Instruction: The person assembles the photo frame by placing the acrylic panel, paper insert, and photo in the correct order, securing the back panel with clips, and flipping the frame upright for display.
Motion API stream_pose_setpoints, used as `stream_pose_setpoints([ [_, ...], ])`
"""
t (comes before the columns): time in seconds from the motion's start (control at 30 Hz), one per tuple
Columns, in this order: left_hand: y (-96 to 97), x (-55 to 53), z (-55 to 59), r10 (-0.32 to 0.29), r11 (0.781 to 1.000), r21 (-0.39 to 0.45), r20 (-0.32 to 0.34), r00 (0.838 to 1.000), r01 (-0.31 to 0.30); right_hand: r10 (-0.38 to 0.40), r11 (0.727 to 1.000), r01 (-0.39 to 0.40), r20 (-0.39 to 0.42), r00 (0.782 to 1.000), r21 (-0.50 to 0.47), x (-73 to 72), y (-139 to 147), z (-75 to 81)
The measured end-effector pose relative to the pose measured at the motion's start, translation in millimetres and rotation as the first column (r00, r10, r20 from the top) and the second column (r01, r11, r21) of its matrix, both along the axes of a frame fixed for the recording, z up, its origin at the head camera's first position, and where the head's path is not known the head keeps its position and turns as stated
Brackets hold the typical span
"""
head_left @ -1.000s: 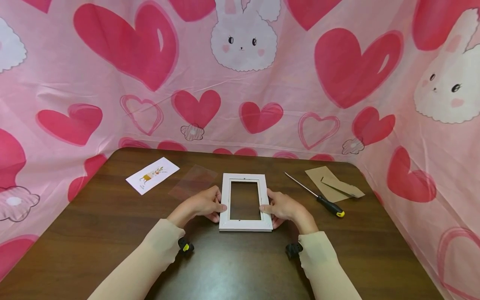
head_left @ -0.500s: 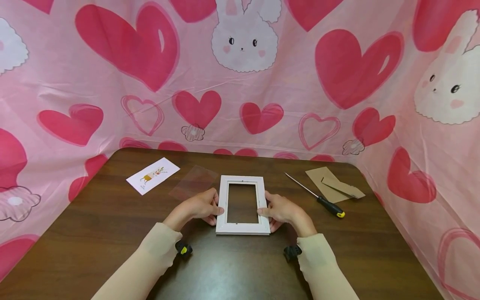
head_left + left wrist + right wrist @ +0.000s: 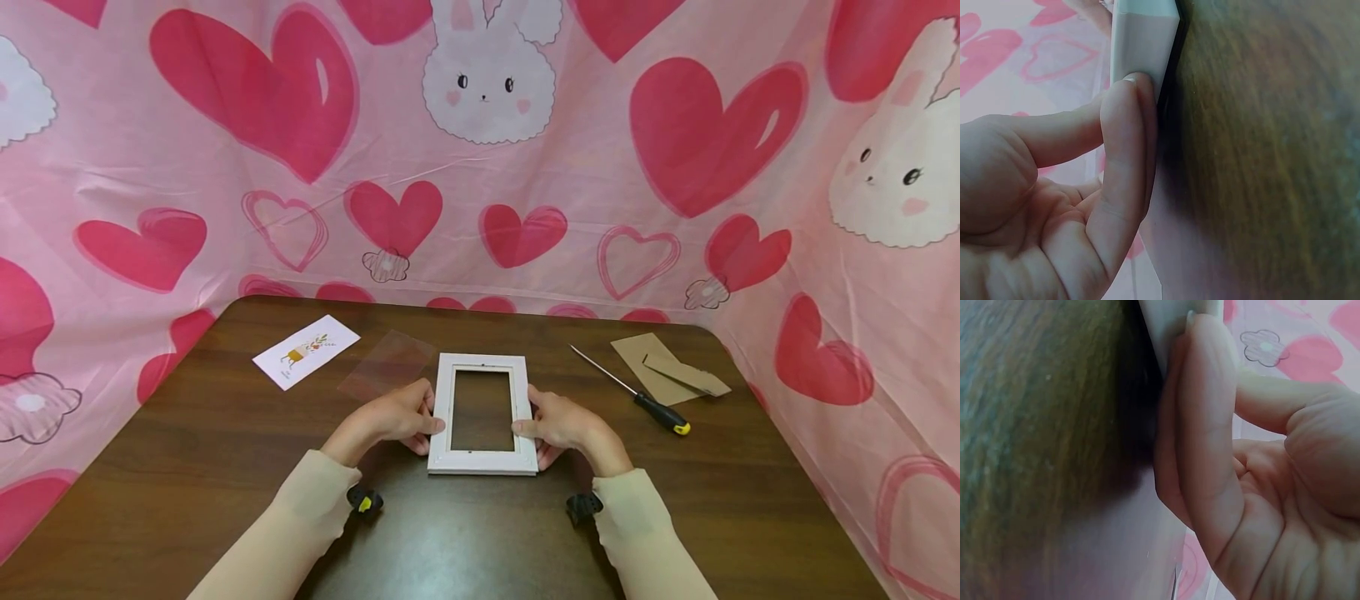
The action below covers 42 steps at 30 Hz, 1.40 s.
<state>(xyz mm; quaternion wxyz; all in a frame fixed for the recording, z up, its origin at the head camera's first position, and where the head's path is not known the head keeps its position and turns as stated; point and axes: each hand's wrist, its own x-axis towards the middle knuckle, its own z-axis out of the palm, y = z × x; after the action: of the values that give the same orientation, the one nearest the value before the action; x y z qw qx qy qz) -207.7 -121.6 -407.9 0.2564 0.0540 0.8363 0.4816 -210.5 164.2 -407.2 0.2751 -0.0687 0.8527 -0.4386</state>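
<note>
Both hands grip a white picture frame (image 3: 483, 463) at its two long sides, in the middle of the table. Its rectangular opening shows the bare wood beneath. My left hand (image 3: 396, 421) has the thumb over the left side bar and the fingers along the outer edge. On the opposite side my right hand (image 3: 564, 425) holds the bar the same way, thumb on top. In the left wrist view, curled fingers (image 3: 1124, 150) press the frame's white edge (image 3: 1141, 47) close over the table. The right wrist view shows fingers (image 3: 1207, 425) at the other edge.
A white card (image 3: 306, 352) with a printed drawing lies at the back left. Beside it is a clear plastic sheet (image 3: 386, 362). To the right lie a screwdriver (image 3: 660, 412) and brown cardboard pieces (image 3: 652, 367). A pink patterned cloth (image 3: 585, 167) surrounds the brown table (image 3: 187, 475).
The picture frame, held by both hands, has shifted slightly toward the person and a little left. The other things on the table have stayed where they were.
</note>
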Motion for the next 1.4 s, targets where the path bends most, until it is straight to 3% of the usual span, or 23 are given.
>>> stream_pose_setpoints([
  [0.93, -4.4, 4.8, 2.0, -0.028, 1.000, -0.002, 0.019, 0.999, 0.028, 0.079, 0.997, -0.080, 0.026, 0.997, 0.025, 3.1, 0.3, 5.5],
  [1.4, -4.4, 4.4, 3.5, -0.028, 1.000, -0.004, 0.022, 0.999, 0.028, 0.109, 0.994, -0.109, 0.014, 0.994, -0.012, 2.7, 2.6, 6.0],
])
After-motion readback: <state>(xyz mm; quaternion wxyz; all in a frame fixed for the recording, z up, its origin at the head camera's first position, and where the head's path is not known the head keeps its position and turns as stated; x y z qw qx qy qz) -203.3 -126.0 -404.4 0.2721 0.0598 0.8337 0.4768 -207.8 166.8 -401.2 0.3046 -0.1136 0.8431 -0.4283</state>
